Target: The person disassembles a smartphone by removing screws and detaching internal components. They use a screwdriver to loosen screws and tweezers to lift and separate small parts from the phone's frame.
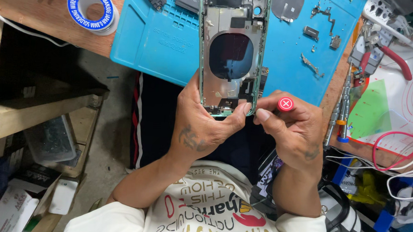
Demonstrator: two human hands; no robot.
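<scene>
At mat edge (143, 56): hands (206, 125), phone frame (231, 51).

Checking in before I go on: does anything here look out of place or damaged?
Nothing looks damaged. The phone shell is open, held by the left hand; the right hand grips a red-capped screwdriver. Small removed parts lie scattered loose on the blue mat, easy to lose.

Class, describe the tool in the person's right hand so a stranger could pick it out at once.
Start at the blue work mat, then go down the opened phone shell to its lower end. Beside it the right hand pinches a screwdriver. Unlike the silver drivers lying to its right, its round cap is red with a white cross.
</scene>
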